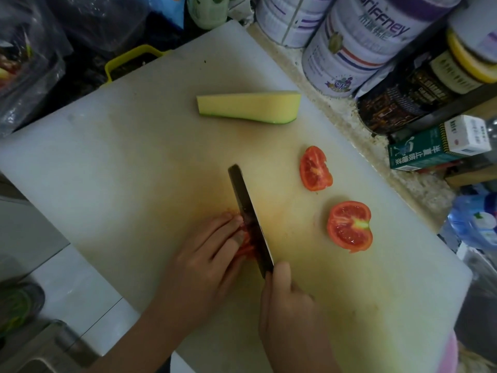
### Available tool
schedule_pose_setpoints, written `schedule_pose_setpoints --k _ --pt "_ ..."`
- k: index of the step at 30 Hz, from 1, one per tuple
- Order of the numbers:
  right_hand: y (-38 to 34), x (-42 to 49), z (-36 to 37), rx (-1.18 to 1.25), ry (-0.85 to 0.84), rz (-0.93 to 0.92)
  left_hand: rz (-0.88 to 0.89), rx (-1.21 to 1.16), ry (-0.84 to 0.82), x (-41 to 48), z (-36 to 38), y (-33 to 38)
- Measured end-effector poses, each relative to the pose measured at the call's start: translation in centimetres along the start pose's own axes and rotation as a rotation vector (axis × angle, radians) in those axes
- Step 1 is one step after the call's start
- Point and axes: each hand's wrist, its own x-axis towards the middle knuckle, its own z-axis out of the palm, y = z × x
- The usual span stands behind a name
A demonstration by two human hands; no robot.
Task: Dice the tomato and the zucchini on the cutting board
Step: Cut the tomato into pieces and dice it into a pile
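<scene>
Slicing tomato on the cutting board (121, 157)
The right hand (287, 305) grips the knife (250, 219), blade pointing away; left hand (204, 254) presses a tomato piece (246, 249) beside it, fingers extended; zucchini piece (248, 106) lies crosswise farther back

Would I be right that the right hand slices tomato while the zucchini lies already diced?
Not quite: the head view shows the zucchini lying as one uncut wedge on the cutting board. The right hand does slice tomato with the knife.
</scene>
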Motion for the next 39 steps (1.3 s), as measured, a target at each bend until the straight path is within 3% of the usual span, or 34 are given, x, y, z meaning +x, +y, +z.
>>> schedule_pose_setpoints --k 5,10,17,20,26,33,39 --pt "-1.4 4.1 -0.7 0.101 0.141 -0.029 -0.025 -0.03 -0.018 -0.2 0.2 -0.2" --pt "1.3 -0.6 -1.1 0.364 -0.003 -0.035 -0.027 -0.069 -0.018 -0.1 0.1 -0.2" --pt "2.8 0.8 -2.1 0.383 0.04 -0.05 -0.02 -0.089 -0.032 -0.2 0.0 -0.5" --pt "3.2 1.3 -3.2 0.523 -0.02 -0.056 -0.035 -0.117 -0.038 -0.3 0.0 -0.5" --pt "3.1 -0.5 -2.6 0.517 0.024 -0.159 -0.042 -0.204 0.003 -0.5 0.0 -0.6" --pt "2.9 -1.2 -2.3 0.468 0.068 -0.155 -0.038 -0.177 0.059 -0.5 -0.2 -0.6" --pt "1.5 -1.1 -2.7 0.327 -0.012 -0.125 -0.053 -0.21 0.077 -0.3 -0.3 -0.5"
